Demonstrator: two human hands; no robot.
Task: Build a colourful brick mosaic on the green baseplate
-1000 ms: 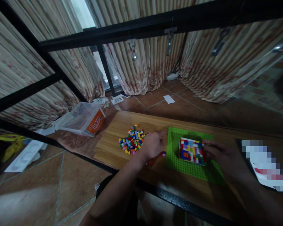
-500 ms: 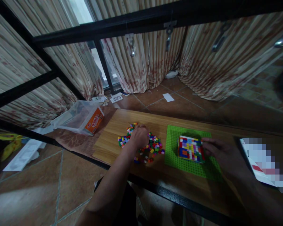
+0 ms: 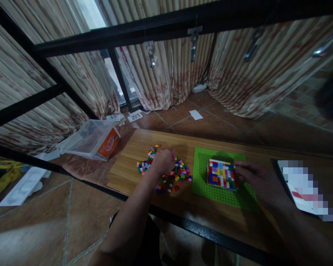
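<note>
My left hand [image 3: 163,161] reaches down into a pile of small coloured building bricks [image 3: 181,170] on the wooden tabletop. Its fingers are curled together, and their tips are hidden behind the hand. A low block of many-coloured bricks [image 3: 222,175] sits on a green studded baseplate [image 3: 201,184] to the right of the pile. At the upper right edge of this block, my right hand [image 3: 248,174] has its thumb and fingers closed in a pinch. Whatever small piece may be between them is too dark to make out.
A clear plastic tub [image 3: 86,142] with an orange label lies on a brown cloth [image 3: 86,171] at the left. To the right of the baseplate rests a flat device with a blurred screen [image 3: 305,188]. A black metal rail [image 3: 199,225] runs along the table's near edge.
The whole view has shifted slightly, with things appearing a little further left. Both hands keep about the same places, the left at the pile and the right at the block's edge.
</note>
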